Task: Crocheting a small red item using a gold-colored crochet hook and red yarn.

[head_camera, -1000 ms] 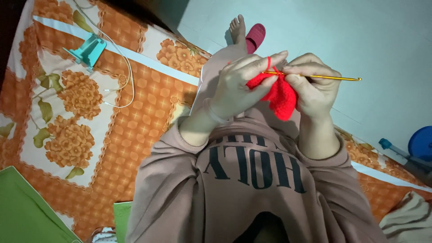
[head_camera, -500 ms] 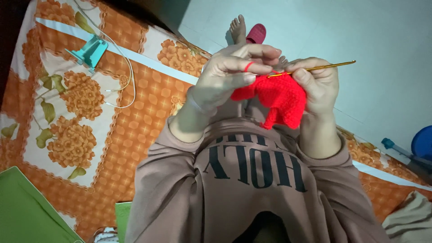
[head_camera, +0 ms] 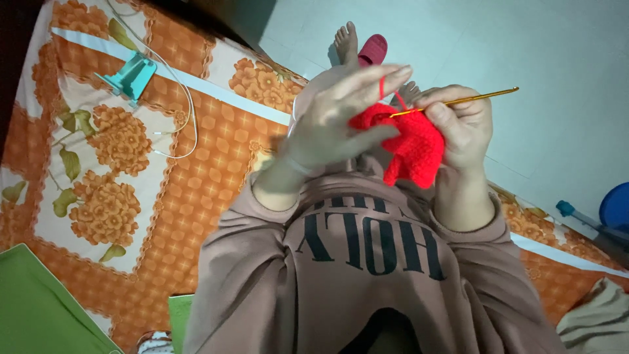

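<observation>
— Since half a second ago, the left hand (head_camera: 341, 121) has spread its fingers, red yarn (head_camera: 382, 85) looped over one.

— Right hand (head_camera: 458, 128) pinches the golden hook (head_camera: 472, 99), red crochet piece (head_camera: 409, 144) at three o'clock of the left palm. Slack yarn could drop the loop.

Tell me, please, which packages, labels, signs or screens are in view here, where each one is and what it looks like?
No package, sign or screen is in view.
Printed lettering: across the chest of the person's mauve sweatshirt, low in the middle below both hands; large dark block letters, seen upside down.
Teal stand: upper left on the orange floral sheet; small, angular, blank.
</observation>
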